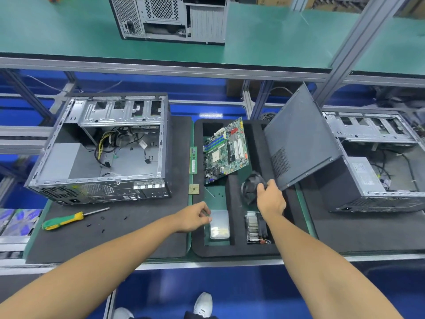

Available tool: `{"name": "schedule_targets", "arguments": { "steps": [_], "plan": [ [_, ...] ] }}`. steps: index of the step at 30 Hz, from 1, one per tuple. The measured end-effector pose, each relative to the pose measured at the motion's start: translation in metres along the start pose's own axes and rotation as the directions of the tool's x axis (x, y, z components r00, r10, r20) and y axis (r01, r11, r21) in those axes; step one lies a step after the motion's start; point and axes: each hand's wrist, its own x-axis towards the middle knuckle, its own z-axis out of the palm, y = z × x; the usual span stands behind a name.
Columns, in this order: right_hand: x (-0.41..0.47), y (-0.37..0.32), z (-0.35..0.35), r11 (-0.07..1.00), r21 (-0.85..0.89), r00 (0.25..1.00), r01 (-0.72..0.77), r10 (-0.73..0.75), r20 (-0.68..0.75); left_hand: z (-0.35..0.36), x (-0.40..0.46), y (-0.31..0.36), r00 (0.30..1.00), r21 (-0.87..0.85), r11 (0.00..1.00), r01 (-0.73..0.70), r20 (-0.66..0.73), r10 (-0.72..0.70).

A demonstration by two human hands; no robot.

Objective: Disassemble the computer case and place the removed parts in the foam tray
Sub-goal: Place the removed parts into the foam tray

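Green-topped workbench [259,54] with aluminium framing is carrying 2 dark mats; entries are placed relative to the foam tray [236,250], which is sitting at centre front.

1. Computer case [101,148]: lying on its side left of the tray, open side facing up, long axis running left to right, rear ports facing the person. Cables are lying loose inside. No brand is legible.
2. Motherboard [226,149]: leaning tilted in the tray's far-left compartment, long axis running front to back. Markings are too small to read.
3. Side panel [299,139]: standing tilted at the tray's right edge, vent grille low, leaning toward a 2nd case [379,162] right of the tray; that case's power-supply label is unreadable.
4. Black fan [249,187]: in the tray's right channel; the right hand [271,199] is gripping it with curled fingers.
5. Heatsink [255,226]: lying in the same channel, nearer the person than the fan.
6. Silver drive [219,224]: lying in the tray's near-left compartment; the left hand [193,217] is at its left edge with fingers curled, though whether it is pinching it cannot be told.
7. Memory stick [193,160] and CPU chip [193,189]: lying just left of the tray.
8. Green-and-yellow screwdriver [69,221]: lying left of the tray, in front of the case, tip pointing right, with loose black screws [102,224] nearby.
9. 3rd case [170,18]: standing upright on the shelf beyond the tray.
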Motion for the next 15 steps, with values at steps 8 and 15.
{"name": "schedule_targets", "arguments": {
  "steps": [8, 15],
  "plan": [
    [0.002, 0.005, 0.012, 0.99, 0.043, 0.986, -0.132, 0.127, 0.106, -0.003, -0.008, -0.016, 0.998, -0.036, 0.997, 0.062, -0.018, -0.063],
    [-0.004, -0.012, 0.026, 0.994, -0.086, 0.909, -0.067, 0.097, 0.405, -0.008, -0.018, -0.034, 0.992, -0.088, 0.989, 0.117, -0.036, -0.121]
  ]
}}
